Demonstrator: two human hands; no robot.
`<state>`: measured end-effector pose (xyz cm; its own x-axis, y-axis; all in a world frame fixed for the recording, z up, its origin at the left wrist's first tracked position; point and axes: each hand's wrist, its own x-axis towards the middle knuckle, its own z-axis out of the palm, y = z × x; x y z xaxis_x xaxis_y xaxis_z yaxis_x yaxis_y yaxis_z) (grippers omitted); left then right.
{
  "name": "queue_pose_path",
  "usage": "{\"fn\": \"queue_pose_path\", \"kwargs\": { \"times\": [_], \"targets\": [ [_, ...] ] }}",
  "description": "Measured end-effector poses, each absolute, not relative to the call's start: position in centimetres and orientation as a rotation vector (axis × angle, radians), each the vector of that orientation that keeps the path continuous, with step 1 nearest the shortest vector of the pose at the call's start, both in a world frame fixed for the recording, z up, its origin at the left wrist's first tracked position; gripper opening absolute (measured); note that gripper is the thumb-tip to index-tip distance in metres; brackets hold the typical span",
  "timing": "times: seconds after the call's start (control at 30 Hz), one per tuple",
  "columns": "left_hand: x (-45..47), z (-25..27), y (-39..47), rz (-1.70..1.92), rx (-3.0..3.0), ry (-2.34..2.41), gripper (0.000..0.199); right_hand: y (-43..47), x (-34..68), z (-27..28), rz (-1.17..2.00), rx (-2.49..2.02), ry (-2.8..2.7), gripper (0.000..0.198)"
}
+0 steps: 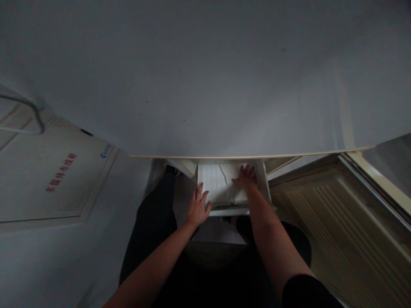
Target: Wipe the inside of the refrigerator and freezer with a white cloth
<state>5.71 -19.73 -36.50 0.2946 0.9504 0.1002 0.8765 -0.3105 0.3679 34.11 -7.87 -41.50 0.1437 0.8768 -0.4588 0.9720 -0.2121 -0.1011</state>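
Note:
A white drawer point(218, 211) is pulled out from under the front edge of a large pale top. My left hand point(197, 208) is at its left side, fingers spread and apart, with nothing held. Inside the drawer my right hand point(247, 177) lies with fingers spread over a flat white sheet-like thing point(229, 169), whose kind I cannot make out. A thin dark jagged line runs across the drawer's inside. Left of that line a ribbed white surface point(212, 182) shows. The far end of the drawer is hidden under the top.
The pale top point(205, 85) fills the upper view. On the right stands an open door point(337, 222) with a ridged inner panel. A wall panel with red lettering point(61, 173) and a bent metal handle point(38, 117) are at left. My legs point(157, 209) straddle the drawer.

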Motion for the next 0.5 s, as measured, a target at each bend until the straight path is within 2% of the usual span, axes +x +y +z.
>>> {"fn": "queue_pose_path", "kwargs": {
  "times": [0.17,0.27,0.37,0.5],
  "targets": [
    [5.7,-36.5,-19.8,0.39,2.31,1.706,0.04,-9.4,23.3,-41.3,-0.74,1.943,1.965,0.111],
    [5.6,-36.6,-19.7,0.378,2.313,1.701,0.043,-10.0,18.4,-40.8,-0.83,1.715,2.05,0.098],
    [5.6,-36.7,-19.7,0.406,2.31,1.691,0.044,-10.2,18.0,-40.6,-0.807,1.657,2.009,0.092],
    [5.6,-36.8,-19.7,0.454,2.295,1.677,0.042,-10.1,23.8,-40.9,-0.724,1.756,1.997,0.1]
  ]
}}
